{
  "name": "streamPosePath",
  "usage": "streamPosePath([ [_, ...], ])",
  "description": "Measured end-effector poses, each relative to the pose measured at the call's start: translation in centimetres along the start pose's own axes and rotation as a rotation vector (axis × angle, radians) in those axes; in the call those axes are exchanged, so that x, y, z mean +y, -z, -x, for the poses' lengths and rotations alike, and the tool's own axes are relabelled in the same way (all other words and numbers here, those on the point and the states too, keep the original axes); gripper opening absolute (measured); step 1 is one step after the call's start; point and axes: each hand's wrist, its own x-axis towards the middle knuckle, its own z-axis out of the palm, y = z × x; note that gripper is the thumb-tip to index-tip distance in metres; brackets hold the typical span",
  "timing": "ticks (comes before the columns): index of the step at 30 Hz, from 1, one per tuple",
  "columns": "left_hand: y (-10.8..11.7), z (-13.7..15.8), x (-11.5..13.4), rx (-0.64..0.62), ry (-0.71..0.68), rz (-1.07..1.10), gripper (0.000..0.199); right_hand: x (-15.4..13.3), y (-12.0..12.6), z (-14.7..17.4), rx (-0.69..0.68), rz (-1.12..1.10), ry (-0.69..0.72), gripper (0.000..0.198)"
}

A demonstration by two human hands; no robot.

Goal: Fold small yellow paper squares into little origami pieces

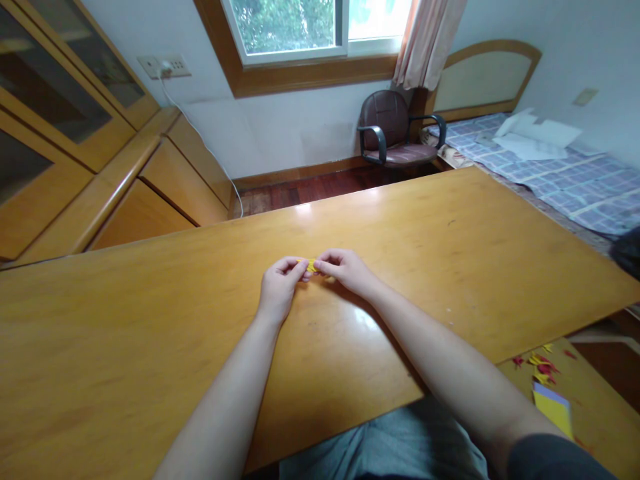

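Between my two hands, over the middle of the wooden table, is a small piece of folded yellow paper. My left hand pinches its left end between thumb and fingers. On the other end, the thumb and fingertips of my right hand are closed. Most of the paper is covered by my fingers, so its folded shape cannot be made out.
At lower right, a lower wooden surface holds several small red and yellow folded paper pieces and a stack of yellow paper sheets. Beyond the table stand a brown armchair, a bed and a cabinet.
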Motion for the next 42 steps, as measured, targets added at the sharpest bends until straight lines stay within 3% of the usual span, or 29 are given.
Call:
streamPosePath([
  [13,0.01,0.01,0.0,0.008,0.008,0.036,0.031,-0.31,0.01,0.2,0.019,-0.036,-0.017,0.02],
  [27,-0.09,0.01,-0.12,-0.022,-0.01,0.1,0.025,0.04,-0.32,0.1,0.003,0.085,0.0,0.033],
  [42,0.18,0.13,0.23,-0.074,0.025,0.083,0.022,-0.07,-0.01,0.05,-0.007,-0.096,-0.017,0.031],
])
